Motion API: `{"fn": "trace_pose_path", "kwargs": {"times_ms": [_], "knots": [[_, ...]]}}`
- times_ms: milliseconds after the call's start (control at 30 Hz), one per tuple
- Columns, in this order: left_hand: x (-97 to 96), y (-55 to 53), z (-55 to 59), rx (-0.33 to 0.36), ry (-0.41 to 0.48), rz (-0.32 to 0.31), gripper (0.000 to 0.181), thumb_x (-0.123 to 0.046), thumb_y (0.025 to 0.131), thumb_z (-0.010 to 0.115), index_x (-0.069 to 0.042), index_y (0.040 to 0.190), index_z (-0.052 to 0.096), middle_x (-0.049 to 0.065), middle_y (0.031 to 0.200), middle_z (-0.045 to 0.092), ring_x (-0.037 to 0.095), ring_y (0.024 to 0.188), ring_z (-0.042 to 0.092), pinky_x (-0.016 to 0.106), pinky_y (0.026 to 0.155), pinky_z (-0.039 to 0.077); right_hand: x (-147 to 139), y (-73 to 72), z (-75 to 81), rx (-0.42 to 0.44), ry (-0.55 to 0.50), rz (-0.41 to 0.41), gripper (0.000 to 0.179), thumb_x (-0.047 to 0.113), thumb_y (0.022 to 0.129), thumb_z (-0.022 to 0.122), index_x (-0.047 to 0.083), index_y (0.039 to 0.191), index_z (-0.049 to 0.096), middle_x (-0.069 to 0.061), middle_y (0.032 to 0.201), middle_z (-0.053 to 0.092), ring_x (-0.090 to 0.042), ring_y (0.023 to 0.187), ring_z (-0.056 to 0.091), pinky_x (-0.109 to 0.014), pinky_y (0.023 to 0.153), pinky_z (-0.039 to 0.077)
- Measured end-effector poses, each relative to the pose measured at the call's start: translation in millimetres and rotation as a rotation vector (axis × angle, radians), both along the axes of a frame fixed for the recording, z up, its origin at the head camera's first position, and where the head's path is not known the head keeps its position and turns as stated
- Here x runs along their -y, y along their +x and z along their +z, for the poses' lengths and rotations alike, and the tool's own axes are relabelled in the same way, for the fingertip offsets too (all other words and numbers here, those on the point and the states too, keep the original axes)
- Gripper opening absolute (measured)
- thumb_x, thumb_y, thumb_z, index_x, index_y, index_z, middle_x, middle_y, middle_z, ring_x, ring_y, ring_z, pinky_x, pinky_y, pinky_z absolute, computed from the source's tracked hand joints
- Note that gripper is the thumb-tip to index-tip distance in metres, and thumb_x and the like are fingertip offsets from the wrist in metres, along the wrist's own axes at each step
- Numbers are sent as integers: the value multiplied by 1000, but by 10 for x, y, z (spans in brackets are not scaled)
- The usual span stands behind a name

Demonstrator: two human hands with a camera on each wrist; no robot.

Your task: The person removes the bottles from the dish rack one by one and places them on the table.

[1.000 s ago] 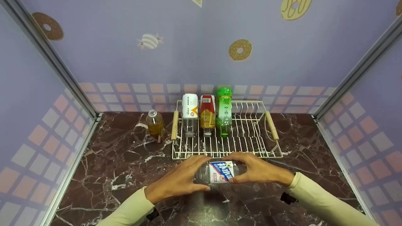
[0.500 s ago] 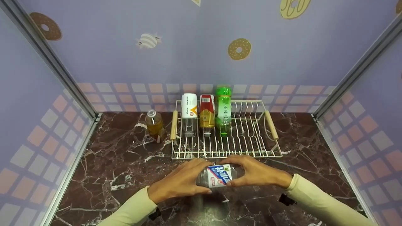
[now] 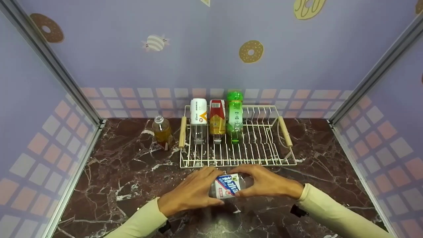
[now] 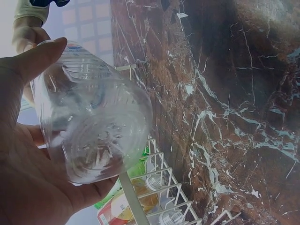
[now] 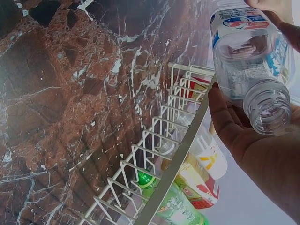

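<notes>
A clear plastic bottle (image 3: 227, 186) with a white and blue label lies sideways between both hands, in front of the wire rack (image 3: 251, 162). My left hand (image 3: 191, 190) grips its base end, thumb on the near side and fingers on the far side. Around the neck end, my right hand (image 3: 269, 181) holds it with thumb and fingers. In the right wrist view the bottle's mouth (image 5: 269, 112) shows bare threads without a cap. The left wrist view shows the bottle's ridged base (image 4: 101, 145) facing the camera.
In the rack lean a white-labelled bottle (image 3: 199, 114), a red and yellow bottle (image 3: 217, 120) and a green bottle (image 3: 235, 115), necks down. Left of the rack, a bottle of amber liquid (image 3: 163, 132) stands upright on the dark marbled counter (image 3: 122, 165). Patterned panels enclose the sides and back.
The bottle has shifted slightly left and nearer in the hands, its label now closer to the left hand. The left hand has moved a little right, the right hand a little left.
</notes>
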State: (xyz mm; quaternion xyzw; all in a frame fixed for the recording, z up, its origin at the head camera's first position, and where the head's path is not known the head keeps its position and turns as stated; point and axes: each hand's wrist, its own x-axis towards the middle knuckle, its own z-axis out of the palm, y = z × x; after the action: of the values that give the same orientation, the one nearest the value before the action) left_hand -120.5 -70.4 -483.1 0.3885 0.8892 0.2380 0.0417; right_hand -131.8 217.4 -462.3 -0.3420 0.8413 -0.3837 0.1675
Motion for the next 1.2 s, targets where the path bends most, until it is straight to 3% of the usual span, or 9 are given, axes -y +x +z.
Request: {"fn": "trace_pose_path", "kwargs": {"times_ms": [300,533,733,900,1033,1200], "knots": [[-32,24,-34,-71,-20,21,77,-46,86,94,-9,145,59,3,132,63,16,115,57,41,101,60,59,-9,-17,19,-12,-7,70,34,91,90,5,149,64,-7,132,75,-15,104,71,-30,87,65],[-32,25,-67,-119,-12,41,68,-41,87,94,-10,137,60,2,128,62,15,112,56,41,101,60,93,-30,-21,-13,-39,-2,67,33,91,90,8,148,66,-5,130,76,-20,103,73,-43,87,68],[24,10,-96,-163,27,55,68,-37,86,94,-7,137,62,6,130,64,19,114,59,41,102,61,94,-50,25,-30,-48,-3,66,36,93,89,6,147,66,-6,129,76,-20,101,73,-36,87,66],[114,-2,-120,-190,79,73,66,-31,84,94,-5,136,63,7,128,65,20,116,61,42,105,60,43,-68,98,-75,-51,-36,66,37,93,89,3,145,67,-8,131,76,-20,109,72,-34,92,64],[200,-25,-149,-196,139,94,65,-26,82,94,-4,135,63,7,125,65,19,112,61,40,101,61,-10,-98,123,-63,-63,-67,65,35,93,89,3,145,66,-9,136,74,-24,117,72,-44,103,62],[289,-35,-176,-156,201,142,67,-22,80,95,-2,135,62,6,122,64,16,104,60,35,91,62,-87,-122,118,-41,-62,-107,71,33,94,88,1,151,61,-14,145,70,-32,129,68,-57,114,55]]}}
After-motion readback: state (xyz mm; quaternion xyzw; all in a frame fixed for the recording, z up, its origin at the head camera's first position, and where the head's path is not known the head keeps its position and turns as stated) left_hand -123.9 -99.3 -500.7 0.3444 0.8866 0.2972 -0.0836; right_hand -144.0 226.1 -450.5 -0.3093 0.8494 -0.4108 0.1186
